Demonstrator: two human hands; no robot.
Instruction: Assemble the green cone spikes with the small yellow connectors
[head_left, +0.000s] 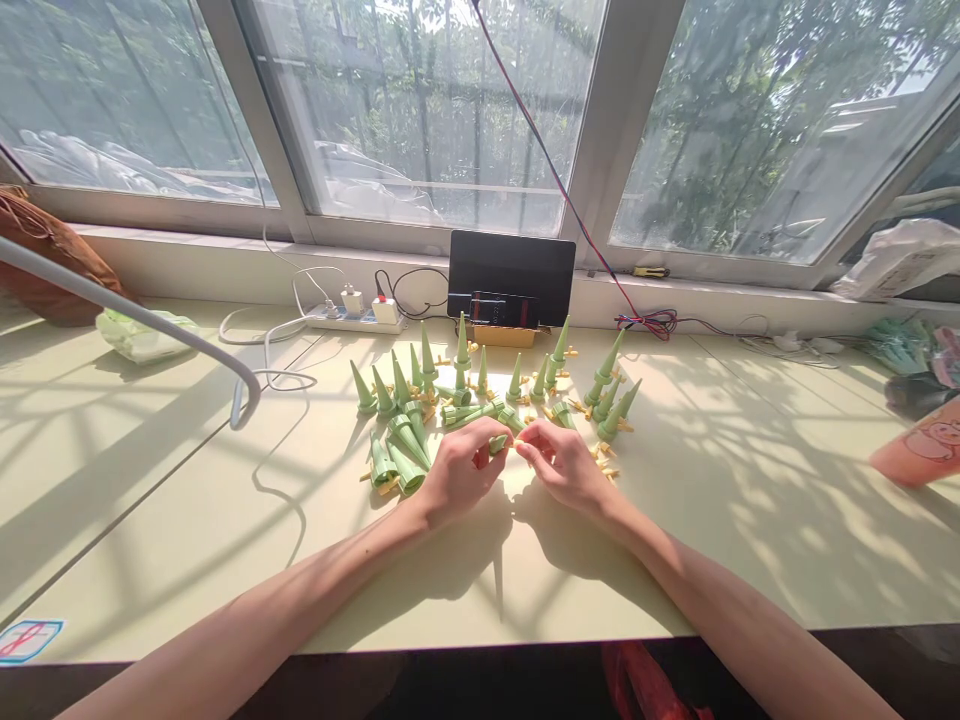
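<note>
My left hand [459,468] and my right hand [564,462] meet at the middle of the pale table [187,520], fingers pinched. Between them is a small green cone [498,443], held by the left hand, with a tiny yellow piece at the right hand's fingertips. Behind the hands stand several upright green cones [465,372] with yellow side pieces. More cones lie flat in a heap [397,450] left of my left hand. A few loose yellow pieces [606,458] lie to the right of my right hand.
A black tablet [511,280] stands on a holder at the window sill. A white power strip [352,316] with cables lies to its left. A grey curved tube [150,330] crosses the left side. A brown bag [45,260] sits far left; an orange-pink item [919,450] far right.
</note>
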